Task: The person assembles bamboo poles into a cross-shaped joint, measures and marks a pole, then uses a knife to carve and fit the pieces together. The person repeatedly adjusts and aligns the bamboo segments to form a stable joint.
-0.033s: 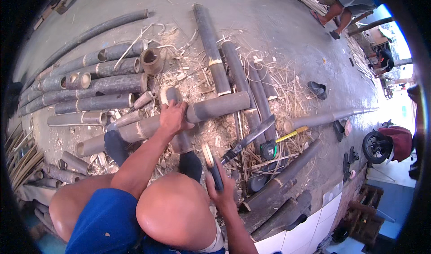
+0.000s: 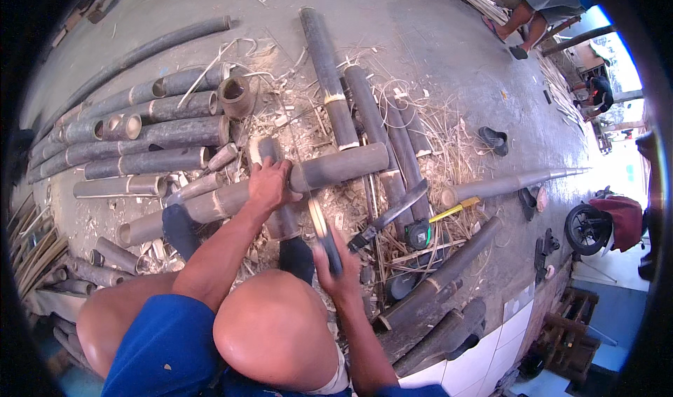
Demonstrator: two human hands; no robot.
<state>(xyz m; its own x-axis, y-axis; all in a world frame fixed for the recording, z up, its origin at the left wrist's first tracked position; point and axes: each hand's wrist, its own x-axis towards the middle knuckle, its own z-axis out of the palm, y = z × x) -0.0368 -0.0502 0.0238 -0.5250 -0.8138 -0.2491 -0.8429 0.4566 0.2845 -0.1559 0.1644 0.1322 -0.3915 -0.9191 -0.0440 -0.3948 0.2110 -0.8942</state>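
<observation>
A thick grey-brown bamboo pole (image 2: 343, 167) lies slantwise before me, across other pieces. My left hand (image 2: 270, 184) is clamped over it from above, with the fingers bent round its far side. Just right of that hand, a dark line crosses the pole. In my right hand (image 2: 335, 267) is a tool with a pale-and-dark handle (image 2: 327, 236), seen nearly edge-on and pointing at the pole. The fingers are wrapped round this handle and partly blurred. Whatever extends beyond the handle is too thin to make out. A short bamboo piece (image 2: 283, 223) lies crosswise under the pole.
Right of the pole lie a large knife (image 2: 392, 214) and a tape measure (image 2: 418, 233) with yellow tape drawn out. Bamboo poles (image 2: 168, 132) are stacked at left. Shavings (image 2: 294, 116) litter the floor. Loose sandals (image 2: 494, 139) and a motorbike wheel (image 2: 587, 230) are at right.
My right hand and its tool have shifted forward and slightly left, closer to the pole. The left hand keeps its grip in nearly the same place.
</observation>
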